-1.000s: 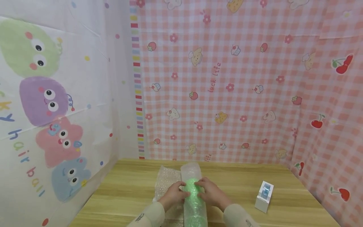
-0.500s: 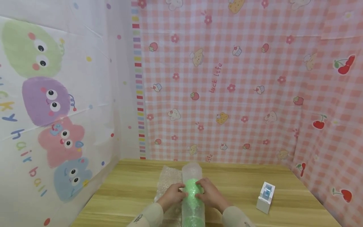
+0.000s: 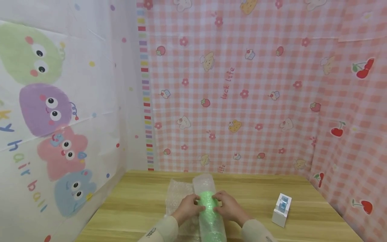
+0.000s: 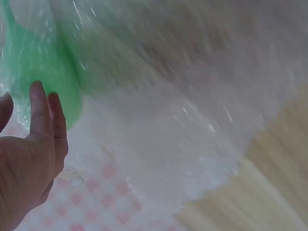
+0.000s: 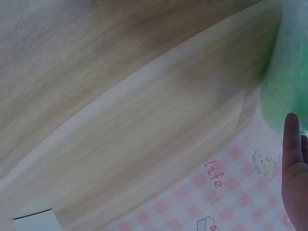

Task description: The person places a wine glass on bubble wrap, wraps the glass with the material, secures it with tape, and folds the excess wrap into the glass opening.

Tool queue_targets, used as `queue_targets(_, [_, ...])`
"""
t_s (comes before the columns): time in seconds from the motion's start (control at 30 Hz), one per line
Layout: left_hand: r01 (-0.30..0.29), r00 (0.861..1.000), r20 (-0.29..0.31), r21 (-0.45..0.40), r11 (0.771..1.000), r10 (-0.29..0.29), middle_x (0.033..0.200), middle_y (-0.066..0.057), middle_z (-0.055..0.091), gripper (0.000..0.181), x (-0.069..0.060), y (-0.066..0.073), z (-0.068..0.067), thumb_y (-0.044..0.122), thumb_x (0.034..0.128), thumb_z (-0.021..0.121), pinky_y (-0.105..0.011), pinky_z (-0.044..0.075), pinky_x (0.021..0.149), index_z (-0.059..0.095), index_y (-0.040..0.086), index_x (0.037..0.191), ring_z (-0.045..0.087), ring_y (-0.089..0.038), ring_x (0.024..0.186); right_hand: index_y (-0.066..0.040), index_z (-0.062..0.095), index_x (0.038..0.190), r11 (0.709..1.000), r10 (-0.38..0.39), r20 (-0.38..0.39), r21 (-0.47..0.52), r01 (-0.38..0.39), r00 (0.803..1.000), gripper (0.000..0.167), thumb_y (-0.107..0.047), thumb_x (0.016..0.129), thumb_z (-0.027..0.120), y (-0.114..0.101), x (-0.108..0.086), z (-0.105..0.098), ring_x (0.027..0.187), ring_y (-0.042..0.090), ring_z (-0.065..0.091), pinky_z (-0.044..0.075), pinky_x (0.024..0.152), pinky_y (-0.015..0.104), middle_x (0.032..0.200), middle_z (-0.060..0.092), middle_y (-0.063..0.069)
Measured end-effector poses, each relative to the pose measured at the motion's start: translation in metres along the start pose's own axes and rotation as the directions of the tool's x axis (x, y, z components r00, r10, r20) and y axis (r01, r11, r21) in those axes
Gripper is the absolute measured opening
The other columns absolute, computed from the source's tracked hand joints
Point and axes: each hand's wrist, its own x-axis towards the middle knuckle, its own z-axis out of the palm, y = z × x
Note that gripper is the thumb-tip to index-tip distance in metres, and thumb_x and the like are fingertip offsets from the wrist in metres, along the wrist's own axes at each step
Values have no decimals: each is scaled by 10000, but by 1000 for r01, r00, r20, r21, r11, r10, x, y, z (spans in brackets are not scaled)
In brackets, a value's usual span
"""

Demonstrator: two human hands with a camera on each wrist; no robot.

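Note:
A long roll of clear bubble wrap (image 3: 203,183) lies lengthwise on the table with a green thing (image 3: 208,200) inside; the wrap blurs its kind. My left hand (image 3: 188,207) holds the roll's left side with bent fingers and thumb. On the right side my right hand (image 3: 229,206) holds it likewise, opposite the left. In the left wrist view, fingertips (image 4: 39,96) lie against the wrapped green part (image 4: 67,96). The right wrist view shows one finger (image 5: 291,139) at the green end (image 5: 284,101). A loose flap of bubble wrap (image 3: 175,196) spreads out left of the roll.
A small white tape dispenser (image 3: 282,210) with a bluish roll stands on the right of the wooden table (image 3: 248,186). A pink checked cloth (image 3: 242,111) hangs behind the table and on the right. A white printed cloth (image 3: 104,141) hangs on the left.
The near end of the roll has swung slightly to the right, so the roll lies more slanted. Both hands have shifted a little right with it and keep their hold.

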Motion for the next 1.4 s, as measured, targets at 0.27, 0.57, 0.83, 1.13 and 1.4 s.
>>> queue_targets(0.27, [71, 997, 30, -162, 984, -67, 918, -130, 587, 314, -6, -6, 15, -6, 887, 691, -419, 578, 759, 495, -67, 1125, 681, -283, 789, 36, 689, 1125, 997, -56, 6, -56, 57, 998, 393, -51, 757, 794, -2, 0, -9, 1045, 375, 587, 493, 900, 572, 1113, 603, 126])
queue_targets(0.57, [24, 999, 38, -314, 949, -13, 945, -157, 632, 269, -9, -20, 21, -127, 870, 608, -407, 590, 780, 438, -99, 1076, 679, -270, 843, 33, 695, 1121, 983, -98, 29, -155, 102, 995, 404, -107, 768, 831, -11, 4, -3, 1034, 349, 576, 483, 909, 546, 1098, 601, 110])
queue_targets(0.83, [-51, 997, -67, -94, 994, 44, 900, -124, 565, 320, -10, -24, 14, -44, 840, 705, -380, 564, 683, 531, -73, 1107, 619, -227, 754, 47, 688, 1116, 967, -124, 49, -217, 131, 991, 388, -90, 779, 823, -22, 6, 2, 1011, 330, 564, 488, 905, 480, 1069, 585, 98])
queue_targets(1.13, [-246, 959, -117, 112, 963, 259, 1034, -179, 604, 456, -7, -22, 12, -133, 719, 607, -305, 553, 654, 595, -100, 1174, 642, -243, 815, 61, 636, 1163, 991, -67, -10, -118, 66, 998, 445, -89, 788, 823, -20, 5, 7, 1064, 354, 547, 482, 925, 521, 1141, 531, 148])
queue_targets(1.4, [-176, 982, -62, 38, 984, 178, 1098, -217, 639, 346, -8, -17, 3, 146, 915, 676, -480, 561, 777, 626, -75, 1176, 633, -338, 955, 19, 657, 1166, 992, -68, -28, -106, 64, 997, 412, -184, 837, 801, -14, -1, 12, 1058, 320, 526, 489, 886, 518, 1131, 513, 117])
